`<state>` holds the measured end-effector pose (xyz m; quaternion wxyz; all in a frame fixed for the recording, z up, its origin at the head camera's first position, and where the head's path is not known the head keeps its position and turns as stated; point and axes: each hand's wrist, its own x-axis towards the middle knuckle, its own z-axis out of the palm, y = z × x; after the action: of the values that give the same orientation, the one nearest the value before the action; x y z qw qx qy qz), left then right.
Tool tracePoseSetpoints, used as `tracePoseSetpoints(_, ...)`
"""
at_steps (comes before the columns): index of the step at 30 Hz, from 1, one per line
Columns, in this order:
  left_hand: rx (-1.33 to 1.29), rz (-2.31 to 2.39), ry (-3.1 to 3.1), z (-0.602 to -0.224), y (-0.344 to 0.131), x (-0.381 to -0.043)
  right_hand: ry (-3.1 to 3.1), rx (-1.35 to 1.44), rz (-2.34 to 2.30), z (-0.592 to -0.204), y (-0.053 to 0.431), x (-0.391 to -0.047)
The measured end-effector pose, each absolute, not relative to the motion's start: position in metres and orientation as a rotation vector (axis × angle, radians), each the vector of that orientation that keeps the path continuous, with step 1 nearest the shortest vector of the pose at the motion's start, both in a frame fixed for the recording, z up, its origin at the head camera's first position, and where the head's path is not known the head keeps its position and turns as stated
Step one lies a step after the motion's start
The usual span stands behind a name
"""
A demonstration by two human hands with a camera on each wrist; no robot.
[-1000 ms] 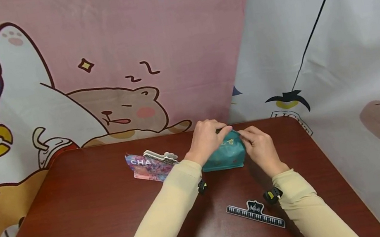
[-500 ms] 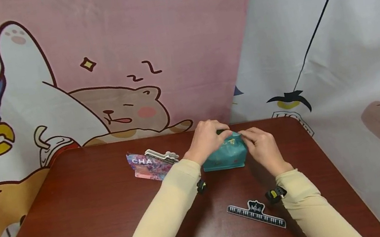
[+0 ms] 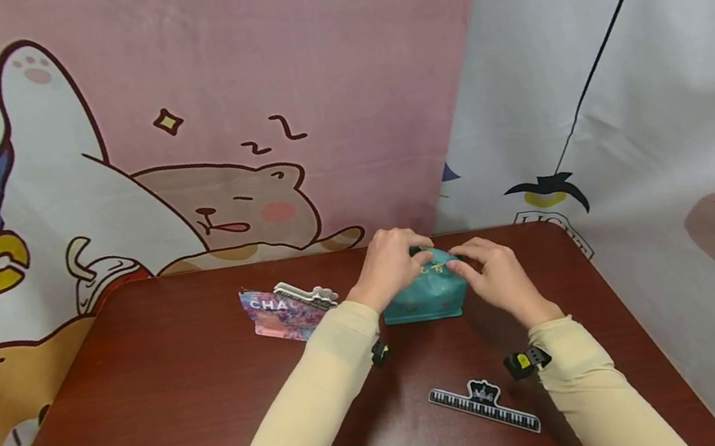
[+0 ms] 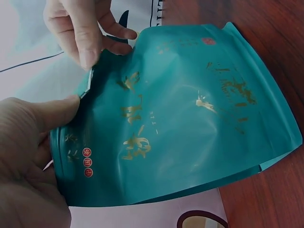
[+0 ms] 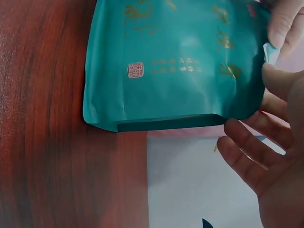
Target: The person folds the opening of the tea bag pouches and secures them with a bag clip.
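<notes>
A teal pouch (image 3: pixel 428 294) with gold lettering stands on the table near its far edge. My left hand (image 3: pixel 388 269) pinches its top edge on the left, the thumb (image 4: pixel 59 111) on the front and the fingers mostly behind. At the right end of that top edge, my right hand (image 3: pixel 498 280) pinches with thumb and fingers. In the right wrist view, the right thumb (image 5: pixel 280 81) lies against a small pale turned-over flap at the rim, while the lower fingers (image 5: pixel 249 159) spread along the side. Much of the pouch's back is hidden.
Left of the pouch lies a pink and purple packet (image 3: pixel 277 319) with a long white clip (image 3: pixel 304 295) on it. A piano-key-patterned clip (image 3: pixel 484 408) lies on the dark red table (image 3: pixel 148 416) near the right forearm. A cartoon-printed cloth (image 3: pixel 341 83) hangs behind the table.
My right hand has shifted slightly right, and its thumb has moved onto the front of the pouch's top edge. The left hand keeps its grip; the pouch stays in place.
</notes>
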<state>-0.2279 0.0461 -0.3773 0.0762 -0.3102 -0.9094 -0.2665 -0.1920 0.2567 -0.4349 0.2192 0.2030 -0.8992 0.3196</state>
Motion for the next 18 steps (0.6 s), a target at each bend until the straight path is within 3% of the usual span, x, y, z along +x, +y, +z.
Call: tracePoseSetpoints(18,-0.931,-0.713,-2.691,-0.38,0.048,-0.227,-2.406,0.555,0.891,-0.436,0.246,-0.2)
